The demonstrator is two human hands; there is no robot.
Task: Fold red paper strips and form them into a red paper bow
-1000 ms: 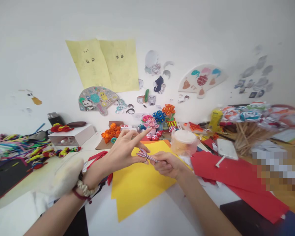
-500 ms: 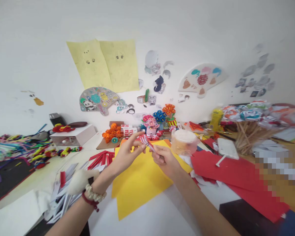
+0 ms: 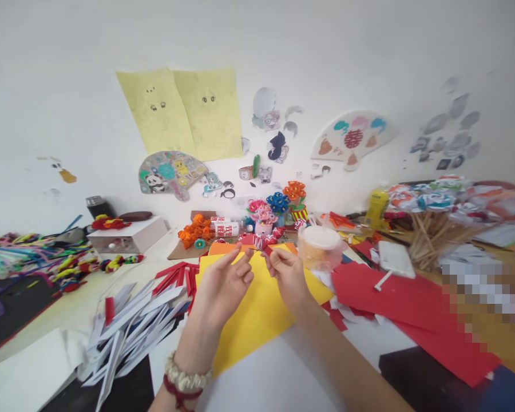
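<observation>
My left hand (image 3: 225, 283) and my right hand (image 3: 285, 273) are raised side by side over a yellow paper sheet (image 3: 257, 312). Both pinch the ends of a small red-and-white folded paper piece (image 3: 260, 241) stretched between the fingertips. The left fingers are partly extended, with thumb and forefinger on the piece. The right fingers are curled round its other end. A beaded bracelet and a red cord sit on my left wrist (image 3: 183, 382).
A heap of white and red paper strips (image 3: 131, 329) lies at the left, red paper sheets (image 3: 395, 303) at the right. A clear tub of orange stuff (image 3: 320, 247), paper flowers (image 3: 278, 209), a stick bundle (image 3: 429, 232) and pipe cleaners (image 3: 30, 254) crowd the table's back.
Both hands rose and moved away from me. The folded piece, held shut a second ago, is now stretched out between the two hands. My left forearm turned, uncovering the strip heap.
</observation>
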